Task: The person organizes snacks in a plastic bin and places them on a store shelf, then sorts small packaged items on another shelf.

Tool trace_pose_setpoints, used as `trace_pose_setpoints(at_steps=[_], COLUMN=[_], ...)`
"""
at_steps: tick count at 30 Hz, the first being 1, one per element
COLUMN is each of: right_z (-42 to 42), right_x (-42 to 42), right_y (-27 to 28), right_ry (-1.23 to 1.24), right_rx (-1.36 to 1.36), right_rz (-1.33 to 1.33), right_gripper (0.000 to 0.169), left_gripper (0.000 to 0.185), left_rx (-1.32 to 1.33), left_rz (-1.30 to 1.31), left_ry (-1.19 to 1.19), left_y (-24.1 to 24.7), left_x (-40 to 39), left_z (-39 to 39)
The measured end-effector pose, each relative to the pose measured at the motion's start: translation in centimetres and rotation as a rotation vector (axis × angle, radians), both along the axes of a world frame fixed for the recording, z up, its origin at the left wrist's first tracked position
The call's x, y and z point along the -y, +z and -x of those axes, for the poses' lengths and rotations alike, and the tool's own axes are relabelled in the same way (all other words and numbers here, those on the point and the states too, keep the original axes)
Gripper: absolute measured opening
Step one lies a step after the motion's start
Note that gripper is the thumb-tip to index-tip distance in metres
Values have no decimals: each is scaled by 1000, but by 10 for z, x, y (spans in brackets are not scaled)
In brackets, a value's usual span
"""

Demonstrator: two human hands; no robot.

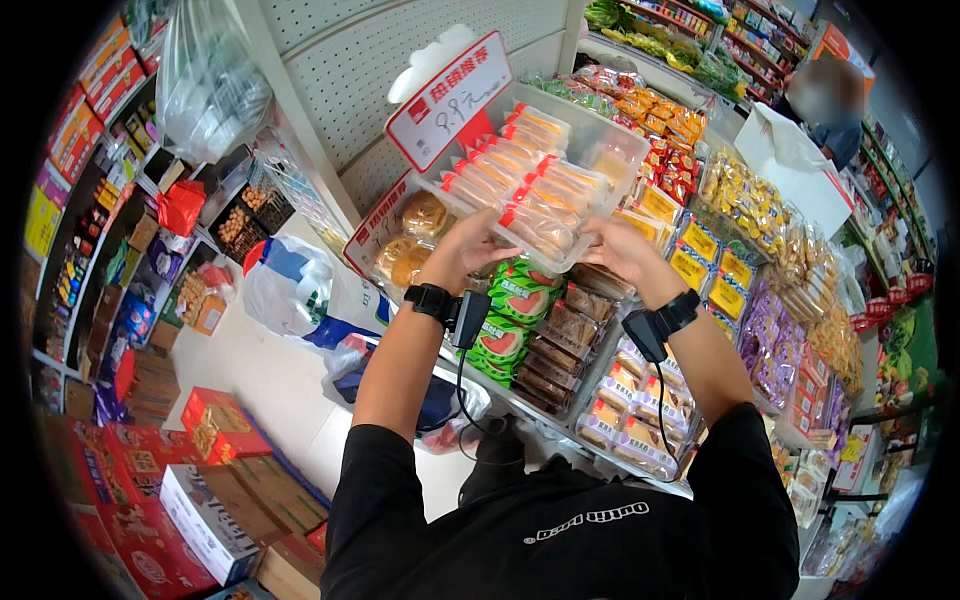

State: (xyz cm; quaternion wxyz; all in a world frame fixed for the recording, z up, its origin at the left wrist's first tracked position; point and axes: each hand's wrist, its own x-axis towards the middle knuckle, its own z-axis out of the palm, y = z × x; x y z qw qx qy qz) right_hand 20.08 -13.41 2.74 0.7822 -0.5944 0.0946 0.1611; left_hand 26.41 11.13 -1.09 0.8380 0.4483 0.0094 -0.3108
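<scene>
A clear plastic tray [559, 259] holds several wrapped sandwich-like snacks with red-tipped wrappers [517, 180]. At its near left corner is my left hand [471, 247], and my right hand [619, 251] grips the near right corner. The tray is above the display, tilted in view. A price sign [450, 97] stands at its far left side. Below the tray lie green watermelon-print packs [506, 319] and dark brown wrapped cakes [559, 345]. Packaged round buns [424, 214] are left of it.
Yellow-and-blue packs [694, 255], purple packs [772, 330] and bagged snacks fill the display at right. A perforated metal panel [420, 45] rises behind. Plastic bags [300, 292] stand on the floor at left, near cardboard boxes [225, 517]. Another person [832, 139] is at the far right.
</scene>
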Motion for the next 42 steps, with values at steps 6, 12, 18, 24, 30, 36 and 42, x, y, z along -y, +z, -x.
trace_pose_setpoints(at_steps=[6, 12, 18, 24, 30, 36, 42], right_z=[-15, 49, 148, 204, 228, 237, 241], right_x=[-8, -6, 6, 23, 28, 28, 34], right_y=[-14, -12, -13, -27, -34, -43, -43], right_ry=[45, 288, 296, 118, 5, -129, -208], right_rx=[6, 143, 24, -93, -138, -139, -182], right_rz=[-46, 185, 153, 79, 24, -11, 47], right_gripper=[51, 62, 47, 41, 40, 39, 37], left_gripper=[31, 41, 21, 11, 16, 21, 29], left_rx=[58, -112, 26, -86, 8, -63, 179], left_rz=[-33, 113, 39, -22, -56, -130, -248], left_ry=[88, 212, 307, 366, 332, 306, 219], left_y=[11, -1, -37, -64, -102, -124, -219], left_x=[-21, -35, -32, -22, -2, 31, 29], left_z=[-30, -87, -126, -157, -174, -192, -229])
